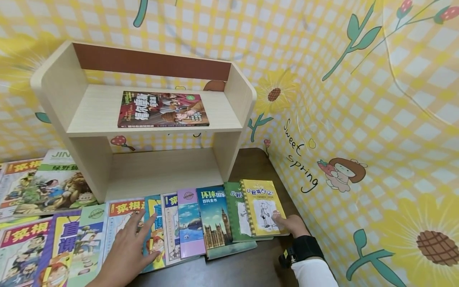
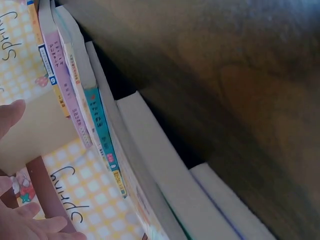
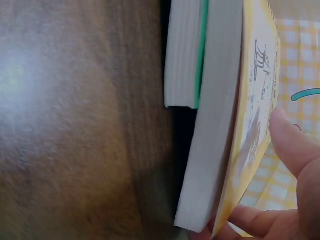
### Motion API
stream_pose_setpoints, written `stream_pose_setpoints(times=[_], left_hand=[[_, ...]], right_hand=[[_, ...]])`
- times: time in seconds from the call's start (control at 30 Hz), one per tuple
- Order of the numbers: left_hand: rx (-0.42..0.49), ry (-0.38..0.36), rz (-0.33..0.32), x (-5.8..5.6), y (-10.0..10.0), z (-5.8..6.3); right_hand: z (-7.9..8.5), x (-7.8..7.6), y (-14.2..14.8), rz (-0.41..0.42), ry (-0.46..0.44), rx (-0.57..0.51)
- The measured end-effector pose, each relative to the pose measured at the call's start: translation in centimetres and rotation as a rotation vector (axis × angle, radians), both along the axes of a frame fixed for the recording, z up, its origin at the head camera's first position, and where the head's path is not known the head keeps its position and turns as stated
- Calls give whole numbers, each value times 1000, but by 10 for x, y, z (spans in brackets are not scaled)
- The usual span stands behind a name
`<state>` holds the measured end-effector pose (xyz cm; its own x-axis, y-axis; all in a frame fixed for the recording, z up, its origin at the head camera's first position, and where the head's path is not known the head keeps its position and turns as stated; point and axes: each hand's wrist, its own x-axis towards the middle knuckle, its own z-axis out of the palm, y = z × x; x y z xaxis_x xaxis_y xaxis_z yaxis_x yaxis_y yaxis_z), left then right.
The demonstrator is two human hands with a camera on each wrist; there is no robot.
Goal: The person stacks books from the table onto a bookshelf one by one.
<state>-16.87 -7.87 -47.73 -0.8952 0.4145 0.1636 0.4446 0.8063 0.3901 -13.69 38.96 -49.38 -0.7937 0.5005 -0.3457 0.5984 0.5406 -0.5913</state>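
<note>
My right hand (image 1: 295, 225) holds the lower right corner of a yellow spiral-bound-looking book (image 1: 263, 193), which overlaps a green book (image 1: 234, 211). In the right wrist view, the thumb of that hand (image 3: 306, 192) lies on the yellow cover, and other fingers reach to the book's edge, partly hidden. My left hand (image 1: 127, 245) is spread above a red-titled comic book (image 1: 120, 209) and a blue comic book (image 1: 153, 239). Its fingers are apart and grip nothing; whether they touch the covers I cannot tell.
A pale wooden shelf (image 1: 163, 171) stands behind the row, with a dark red book (image 1: 161, 109) lying on its upper board. Several more comic books (image 1: 21, 243) overlap at left. The dark table (image 1: 251, 161) meets a patterned wall covering (image 1: 358, 119) on the right.
</note>
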Motion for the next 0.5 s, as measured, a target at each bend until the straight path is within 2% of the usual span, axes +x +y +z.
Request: stream_pose_setpoints(times=[0.17,0.5], left_hand=[[-3,-15,1,4,1,-4],[2,-6,6,10,1,-12]], right_hand=[[4,-7,1,2,-86,45],[4,-13,2,43,-73,61]])
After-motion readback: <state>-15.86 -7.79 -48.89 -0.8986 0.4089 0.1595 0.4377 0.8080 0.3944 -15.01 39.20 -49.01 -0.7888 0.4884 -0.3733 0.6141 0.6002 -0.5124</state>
